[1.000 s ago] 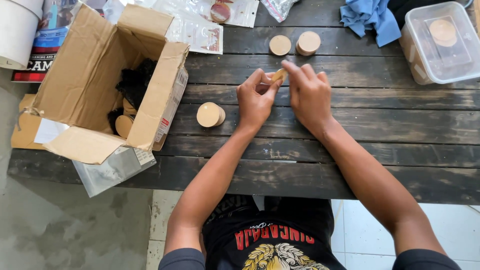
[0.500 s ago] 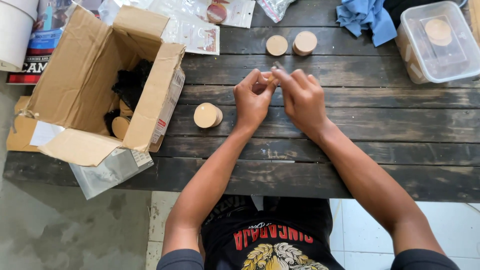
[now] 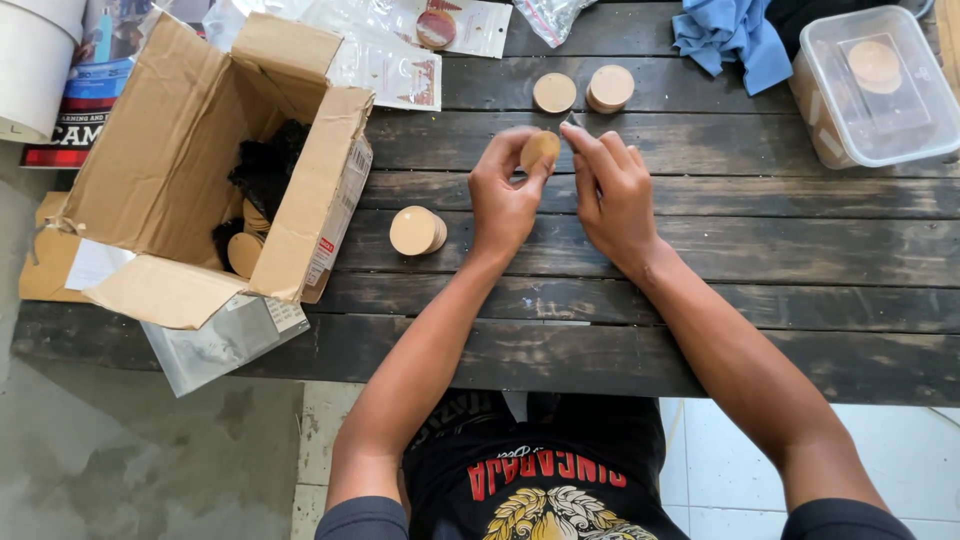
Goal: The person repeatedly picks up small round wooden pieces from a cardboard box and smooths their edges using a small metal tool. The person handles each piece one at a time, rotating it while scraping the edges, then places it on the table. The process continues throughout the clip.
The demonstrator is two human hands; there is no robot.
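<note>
My left hand [image 3: 505, 195] holds a round tan wooden disc [image 3: 540, 148] upright by its edge, above the dark plank table [image 3: 700, 240]. My right hand [image 3: 612, 190] is beside it with its fingers pinched on something small and grey at the disc's right edge; I cannot tell what it is. A small stack of the same discs [image 3: 417, 230] lies left of my left hand. Beyond my hands lie a single disc [image 3: 554, 92] and a short stack of discs [image 3: 610, 87].
An open cardboard box [image 3: 190, 170] with black filling and more discs stands at the left. Clear plastic bags [image 3: 390, 45] lie at the back, a blue cloth [image 3: 735, 35] and a lidded clear plastic container [image 3: 875, 85] at the back right. A white roll [image 3: 30, 55] sits far left.
The disc, held low between both hands, has been lifted and turned so its flat face shows. My right fingers have moved to its right edge.
</note>
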